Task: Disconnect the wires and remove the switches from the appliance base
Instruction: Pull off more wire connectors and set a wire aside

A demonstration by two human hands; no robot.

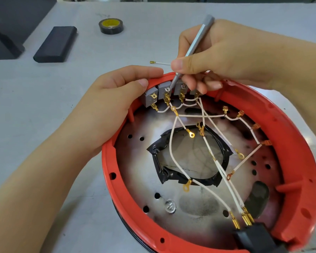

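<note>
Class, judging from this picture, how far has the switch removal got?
Done: one wire lies loose on the table. In hand: the right hand works a screwdriver at the second switch; the left hand steadies the red base. Left: all switches remain mounted.

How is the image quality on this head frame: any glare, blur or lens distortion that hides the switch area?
Head view: lighting is even and soft, with faint shadows under both hands. The metal plate shows hazy glare patches. Wide-angle bending curves the red base rim. The grey switches are fairly sharp, partly covered by the right hand and its grey tool; the black connector is soft.
</note>
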